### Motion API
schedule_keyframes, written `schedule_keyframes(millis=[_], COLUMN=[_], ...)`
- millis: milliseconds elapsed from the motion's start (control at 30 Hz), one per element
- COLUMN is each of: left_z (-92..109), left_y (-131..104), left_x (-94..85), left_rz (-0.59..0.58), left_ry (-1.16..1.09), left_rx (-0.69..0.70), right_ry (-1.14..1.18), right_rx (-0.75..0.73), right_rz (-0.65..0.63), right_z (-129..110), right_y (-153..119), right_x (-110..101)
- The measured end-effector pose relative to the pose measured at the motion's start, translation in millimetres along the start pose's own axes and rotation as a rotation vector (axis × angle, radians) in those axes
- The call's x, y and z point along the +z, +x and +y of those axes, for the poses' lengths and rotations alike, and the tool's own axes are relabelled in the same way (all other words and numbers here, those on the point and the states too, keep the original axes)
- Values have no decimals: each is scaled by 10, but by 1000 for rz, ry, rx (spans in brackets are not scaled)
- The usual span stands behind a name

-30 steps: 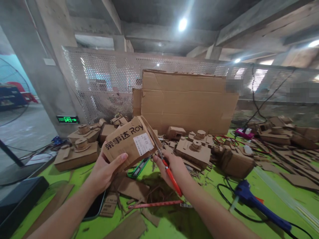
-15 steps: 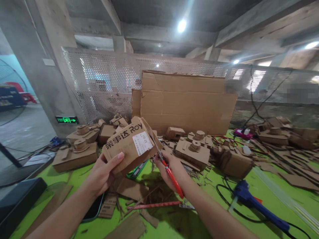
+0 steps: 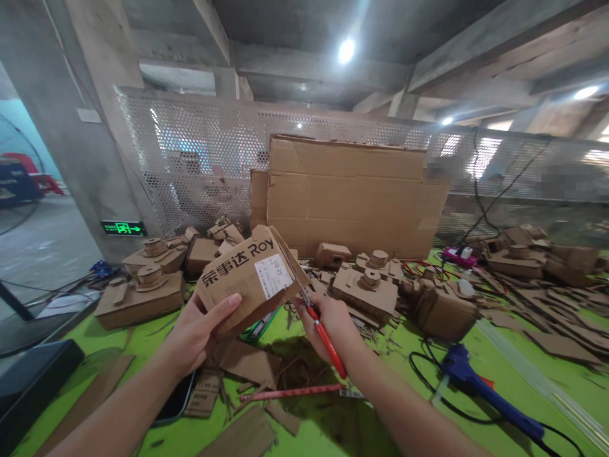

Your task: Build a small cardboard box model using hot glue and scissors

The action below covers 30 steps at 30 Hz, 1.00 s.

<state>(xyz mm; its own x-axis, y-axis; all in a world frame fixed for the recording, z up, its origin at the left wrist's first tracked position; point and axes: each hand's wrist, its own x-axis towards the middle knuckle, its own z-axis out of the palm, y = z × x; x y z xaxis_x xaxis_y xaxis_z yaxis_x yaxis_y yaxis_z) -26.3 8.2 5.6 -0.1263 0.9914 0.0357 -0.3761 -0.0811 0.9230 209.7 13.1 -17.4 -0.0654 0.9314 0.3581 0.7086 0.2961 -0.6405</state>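
A folded piece of cardboard (image 3: 238, 285), printed with black lettering and bearing a white label (image 3: 273, 276), is raised above the green table. My left hand (image 3: 202, 333) is closed on its lower left part, thumb on the printed face. In my right hand (image 3: 330, 324) are red-handled scissors (image 3: 328, 343), their blades at the cardboard's right edge. Whether the blades are apart is hard to make out. Under the hands lie cardboard scraps (image 3: 250, 362) and a pink striped stick (image 3: 295, 391).
Cardboard camera-shaped models (image 3: 366, 289) stand along the back, before a large cardboard sheet (image 3: 352, 197). A blue glue gun (image 3: 490, 393) with its black cable lies on the right. A phone (image 3: 174, 400) lies below my left forearm. Cardboard strips (image 3: 552, 317) are heaped at far right.
The view has shifted slightly, so the surroundings sit a little further left. Both hands keep their hold on the cardboard and the scissors, which have barely moved.
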Motion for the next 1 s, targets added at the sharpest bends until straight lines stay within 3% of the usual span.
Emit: schedule_keyframes(millis=[200,500,733,1000], left_z=[-16,-47,-61,-73], left_y=[-76,-70,-72,-98], left_x=[27,19,-25,-6], left_rz=[-17,-46,-78,-75], left_ry=[18,66,99,70], left_rx=[-109,-83,-59,-98], right_ry=[78,-14,67,125], right_rx=[-6,38,-64,39], right_rz=[56,72,18,34], right_z=[20,77,4,-17], right_y=[52,-6,79,77], right_x=[1,81,-37,-40])
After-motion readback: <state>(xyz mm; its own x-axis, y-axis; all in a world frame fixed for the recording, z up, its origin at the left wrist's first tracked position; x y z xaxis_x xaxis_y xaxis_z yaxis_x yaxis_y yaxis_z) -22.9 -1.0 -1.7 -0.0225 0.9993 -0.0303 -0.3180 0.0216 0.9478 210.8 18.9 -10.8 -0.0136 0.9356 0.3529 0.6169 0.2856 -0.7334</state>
